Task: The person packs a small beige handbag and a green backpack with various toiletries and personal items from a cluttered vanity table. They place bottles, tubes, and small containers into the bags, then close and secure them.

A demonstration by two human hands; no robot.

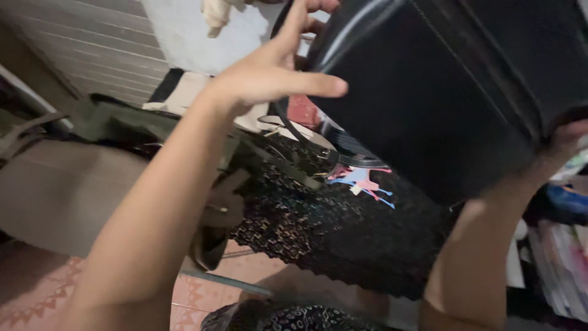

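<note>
Black bag raised; right hand grips its lower edge, left hand spread wide beside it, above pink-and-blue paper tags.

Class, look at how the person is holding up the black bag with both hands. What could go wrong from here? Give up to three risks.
1. The right hand grips only the lower edge of the black bag, and the left hand is spread open near its top, so the bag might slip.
2. Its dangling strap could snag on the cluttered pile of bags below.
3. The raised bag blocks much of the view.
</note>
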